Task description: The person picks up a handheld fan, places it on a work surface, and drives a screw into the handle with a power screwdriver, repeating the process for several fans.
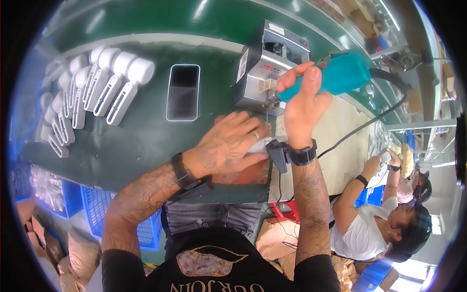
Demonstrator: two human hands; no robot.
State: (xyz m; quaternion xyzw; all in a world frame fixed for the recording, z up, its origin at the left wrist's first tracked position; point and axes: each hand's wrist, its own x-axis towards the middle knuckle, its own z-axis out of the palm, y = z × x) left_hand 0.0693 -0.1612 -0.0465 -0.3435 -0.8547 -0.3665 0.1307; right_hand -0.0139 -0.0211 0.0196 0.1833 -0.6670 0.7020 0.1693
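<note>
A teal electric screwdriver (343,75) is gripped in my right hand (306,104), its body tilted and its tip pointing left at the metal front of a screw feeder (265,73). Whether the tip touches the feeder I cannot tell. Lower and to the left, my left hand (228,143) is closed over a white plastic part (260,145) on a reddish-brown mat (238,178). Most of that part is hidden by the fingers. A black band with a small box sits on each of my wrists.
Several white handheld devices with round heads (121,92) lie in rows at the left. A phone (183,92) lies left of the feeder. The screwdriver's black cable (362,129) runs across the right side. Blue crates (92,204) stand below the table's front edge. A co-worker (369,224) sits at the right.
</note>
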